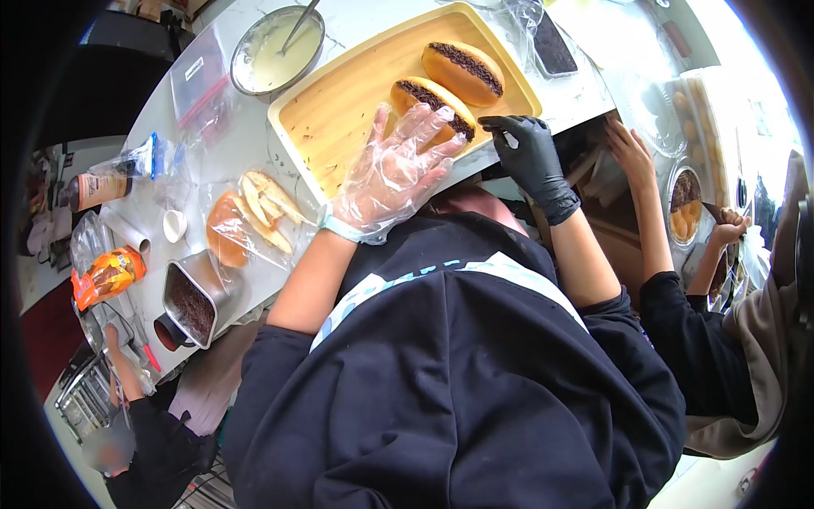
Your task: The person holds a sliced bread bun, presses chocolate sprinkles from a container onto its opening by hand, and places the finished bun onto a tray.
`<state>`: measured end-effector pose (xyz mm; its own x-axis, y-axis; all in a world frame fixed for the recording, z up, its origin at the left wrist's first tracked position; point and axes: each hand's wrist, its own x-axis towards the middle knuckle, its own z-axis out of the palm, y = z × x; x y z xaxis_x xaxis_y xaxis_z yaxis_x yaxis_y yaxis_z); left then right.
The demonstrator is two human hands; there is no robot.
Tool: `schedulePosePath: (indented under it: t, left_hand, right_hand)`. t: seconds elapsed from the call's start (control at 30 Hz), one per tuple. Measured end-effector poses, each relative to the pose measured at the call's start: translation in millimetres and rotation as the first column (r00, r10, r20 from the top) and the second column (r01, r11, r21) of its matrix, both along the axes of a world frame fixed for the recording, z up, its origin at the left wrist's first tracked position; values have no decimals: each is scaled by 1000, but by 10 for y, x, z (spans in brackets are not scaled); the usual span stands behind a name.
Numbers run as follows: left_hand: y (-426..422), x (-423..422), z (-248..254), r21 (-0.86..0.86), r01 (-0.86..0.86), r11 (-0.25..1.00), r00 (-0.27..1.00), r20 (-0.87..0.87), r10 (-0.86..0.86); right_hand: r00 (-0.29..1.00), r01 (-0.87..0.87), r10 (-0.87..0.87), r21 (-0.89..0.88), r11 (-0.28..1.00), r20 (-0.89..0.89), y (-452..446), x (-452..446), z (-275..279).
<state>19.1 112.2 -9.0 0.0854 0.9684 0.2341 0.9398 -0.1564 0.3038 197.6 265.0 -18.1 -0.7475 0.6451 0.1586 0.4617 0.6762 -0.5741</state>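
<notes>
My left hand, in a clear plastic glove, is open with its fingers spread above the wooden tray. Its fingertips overlap the near chocolate-sprinkle bun and hide part of it; contact is unclear. Just behind lies a second split bun, also filled with dark sprinkles. Beside the tray's right corner, my right hand wears a black glove. Its fingers are half bent with a gap between them, and nothing shows in them.
A bowl of pale cream with a spoon stands behind the tray. Left are bagged bread, a metal tin of sprinkles and an orange packet. A phone lies back right. Another person's hand is at right; someone else is lower left.
</notes>
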Motion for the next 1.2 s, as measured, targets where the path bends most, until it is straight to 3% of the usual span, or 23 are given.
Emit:
schedulePosePath:
  t: [0.17, 0.4, 0.63, 0.77, 0.87, 1.0, 1.1, 1.2]
  left_hand:
    - [30, 14, -18, -31, 26, 999, 999, -27, -27]
    - [65, 33, -14, -23, 30, 999, 998, -53, -31]
    - [-18, -326, 335, 192, -90, 977, 996, 5, 91]
    - [-323, -652, 657, 471, -351, 810, 937, 178, 302]
    - [-621, -810, 809, 595, -601, 534, 799, 458, 390]
    - [-1047, -863, 840, 412, -865, 288, 475, 857, 200]
    - [-1354, -883, 721, 186, -942, 279, 155, 979, -130]
    - [-1567, -811, 648, 0, -927, 375, -132, 936, -326]
  right_hand:
    - [1000, 4, -6, 98, 995, 17, -117, -16, -59]
    - [1000, 10, -10, 40, 999, -6, -164, -28, -128]
    - [1000, 2, -4, 99, 995, 24, -163, -12, -52]
    - [999, -3, 8, 122, 993, -38, -183, -57, -20]
    - [991, 11, 13, 180, 984, -130, -160, -117, 21]
    - [969, 0, 44, 173, 985, -245, -241, -366, 159]
    - [980, -50, 87, 205, 978, -177, -158, -555, 94]
    - [984, -83, 118, 243, 967, -133, -233, -691, 156]
